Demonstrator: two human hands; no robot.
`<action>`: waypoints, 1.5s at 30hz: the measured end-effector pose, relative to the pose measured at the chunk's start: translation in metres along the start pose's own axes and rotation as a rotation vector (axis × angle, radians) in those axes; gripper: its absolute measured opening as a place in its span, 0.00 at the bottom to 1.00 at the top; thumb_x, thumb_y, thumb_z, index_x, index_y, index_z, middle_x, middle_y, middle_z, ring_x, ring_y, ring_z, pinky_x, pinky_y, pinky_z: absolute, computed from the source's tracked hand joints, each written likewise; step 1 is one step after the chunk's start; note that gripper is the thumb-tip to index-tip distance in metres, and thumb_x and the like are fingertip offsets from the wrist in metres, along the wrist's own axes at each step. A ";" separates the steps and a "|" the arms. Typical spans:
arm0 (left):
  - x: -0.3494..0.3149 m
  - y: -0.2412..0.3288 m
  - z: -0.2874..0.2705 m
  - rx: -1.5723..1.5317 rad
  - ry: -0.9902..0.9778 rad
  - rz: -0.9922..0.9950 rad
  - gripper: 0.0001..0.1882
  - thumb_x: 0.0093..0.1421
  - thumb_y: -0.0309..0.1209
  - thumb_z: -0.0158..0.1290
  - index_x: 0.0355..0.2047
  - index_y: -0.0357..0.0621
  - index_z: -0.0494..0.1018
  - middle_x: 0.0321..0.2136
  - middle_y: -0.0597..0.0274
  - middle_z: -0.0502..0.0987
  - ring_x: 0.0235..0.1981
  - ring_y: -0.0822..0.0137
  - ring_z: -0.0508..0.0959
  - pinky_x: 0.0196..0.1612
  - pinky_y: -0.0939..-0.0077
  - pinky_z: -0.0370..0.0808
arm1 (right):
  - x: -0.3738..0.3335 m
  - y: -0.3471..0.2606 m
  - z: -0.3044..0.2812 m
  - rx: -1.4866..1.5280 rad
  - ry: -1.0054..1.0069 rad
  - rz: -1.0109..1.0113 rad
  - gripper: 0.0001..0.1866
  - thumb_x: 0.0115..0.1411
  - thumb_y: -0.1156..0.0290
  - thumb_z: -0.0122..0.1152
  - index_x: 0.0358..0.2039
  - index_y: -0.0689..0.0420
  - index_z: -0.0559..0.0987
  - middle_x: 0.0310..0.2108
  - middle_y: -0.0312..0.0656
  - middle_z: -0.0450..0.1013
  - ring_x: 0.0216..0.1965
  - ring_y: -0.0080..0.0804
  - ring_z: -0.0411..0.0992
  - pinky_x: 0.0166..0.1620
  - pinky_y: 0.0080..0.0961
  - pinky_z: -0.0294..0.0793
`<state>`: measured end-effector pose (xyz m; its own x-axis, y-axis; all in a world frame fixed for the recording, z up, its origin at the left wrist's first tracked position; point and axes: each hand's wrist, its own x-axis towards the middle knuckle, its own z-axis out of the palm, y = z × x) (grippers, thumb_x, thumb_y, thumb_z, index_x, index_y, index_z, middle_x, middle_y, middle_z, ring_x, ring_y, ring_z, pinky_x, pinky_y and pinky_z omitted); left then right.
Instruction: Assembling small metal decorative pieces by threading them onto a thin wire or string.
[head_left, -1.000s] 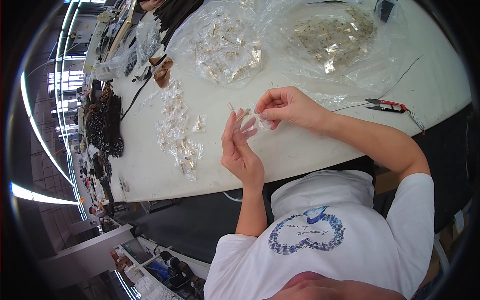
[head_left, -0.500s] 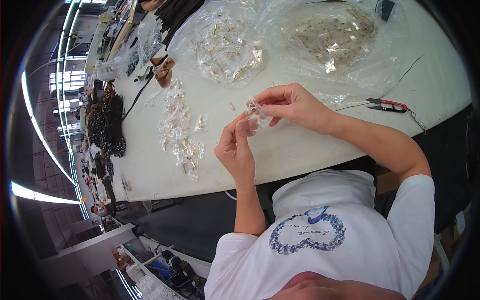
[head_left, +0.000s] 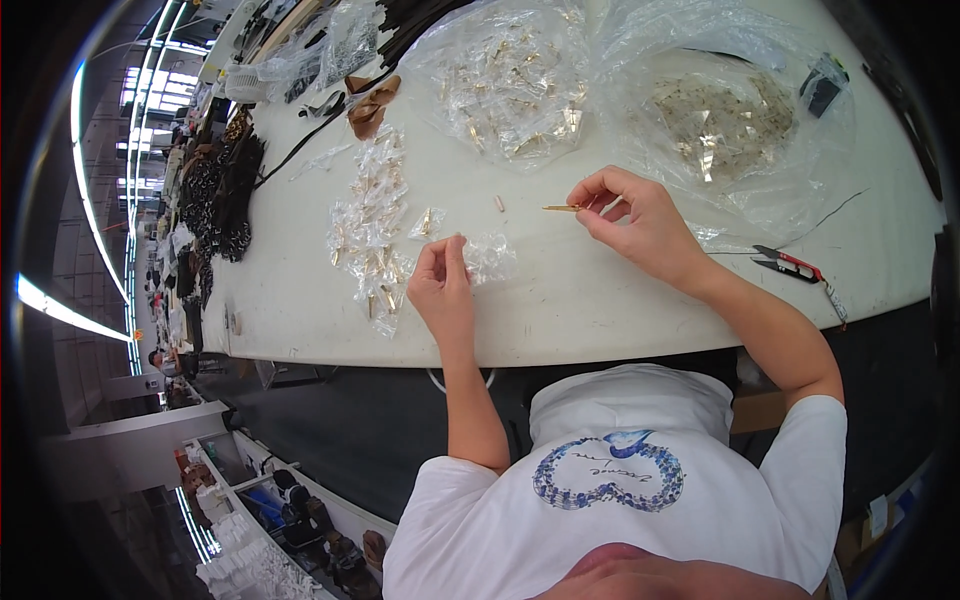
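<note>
My right hand pinches a slim gold-coloured metal piece between thumb and fingertips, its thin end pointing left above the table. Lower and to the left, my left hand is closed in a pinch on a small clear plastic bag, which spreads out to the right of its fingers. Between the hands and farther back lies a short pinkish cylinder. Left of it is a single small bag with a gold piece in it. A pile of similar little bags is beyond my left hand.
Two large clear plastic bags stand at the back, one with gold pieces, the other with many small packets. Red-and-black thread snips lie right of my right forearm. Brown scraps and dark material are at the left.
My hands have moved apart. The gold piece now shows bare in my right hand, while the clear bag stays with my left. The view has shifted a little.
</note>
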<state>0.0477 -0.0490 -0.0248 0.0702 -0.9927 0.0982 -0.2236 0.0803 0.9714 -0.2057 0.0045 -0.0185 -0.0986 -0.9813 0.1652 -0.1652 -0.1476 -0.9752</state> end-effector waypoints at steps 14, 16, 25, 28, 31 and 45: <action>-0.045 0.022 0.059 -0.518 -0.400 -0.188 0.12 0.65 0.29 0.56 0.46 0.35 0.78 0.39 0.60 0.82 0.36 0.72 0.81 0.43 0.78 0.76 | -0.009 -0.003 0.018 0.457 -0.219 0.221 0.10 0.62 0.76 0.63 0.44 0.60 0.77 0.32 0.35 0.76 0.32 0.17 0.74 0.35 0.16 0.77; -0.044 0.019 0.058 -0.565 -0.435 -0.257 0.11 0.66 0.29 0.55 0.45 0.34 0.78 0.38 0.59 0.82 0.37 0.71 0.81 0.42 0.78 0.76 | -0.009 0.000 0.016 0.324 -0.249 0.137 0.10 0.62 0.74 0.64 0.44 0.58 0.77 0.27 0.29 0.70 0.28 0.12 0.69 0.30 0.13 0.71; -0.051 0.015 0.047 -0.100 -0.471 -0.021 0.09 0.66 0.29 0.56 0.40 0.34 0.79 0.33 0.59 0.82 0.31 0.73 0.81 0.37 0.79 0.77 | -0.007 -0.009 0.007 0.202 -0.270 0.204 0.07 0.64 0.68 0.62 0.37 0.58 0.79 0.27 0.30 0.73 0.28 0.12 0.68 0.28 0.14 0.70; -0.059 0.009 0.047 -0.101 -0.482 -0.004 0.09 0.64 0.27 0.57 0.41 0.34 0.78 0.31 0.60 0.82 0.28 0.73 0.80 0.33 0.81 0.75 | -0.007 -0.006 0.006 0.313 -0.282 0.256 0.08 0.63 0.67 0.63 0.34 0.59 0.79 0.29 0.33 0.76 0.28 0.14 0.70 0.28 0.16 0.70; -0.067 0.007 0.045 -0.064 -0.420 0.036 0.08 0.65 0.27 0.56 0.41 0.34 0.77 0.30 0.60 0.81 0.28 0.73 0.80 0.33 0.82 0.75 | -0.003 -0.002 0.007 0.411 -0.301 0.306 0.09 0.64 0.66 0.63 0.34 0.59 0.79 0.28 0.34 0.76 0.28 0.16 0.72 0.29 0.16 0.71; -0.062 0.001 0.051 -0.368 -0.405 -0.135 0.10 0.71 0.34 0.48 0.41 0.40 0.70 0.32 0.63 0.76 0.24 0.81 0.70 0.26 0.86 0.67 | 0.003 -0.012 0.003 0.293 -0.111 0.170 0.08 0.65 0.68 0.61 0.37 0.60 0.78 0.28 0.33 0.74 0.27 0.16 0.71 0.31 0.16 0.73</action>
<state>-0.0070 0.0083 -0.0407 -0.3203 -0.9458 -0.0527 0.1205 -0.0959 0.9881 -0.2009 0.0034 -0.0065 0.0091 -0.9999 -0.0047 0.1348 0.0059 -0.9909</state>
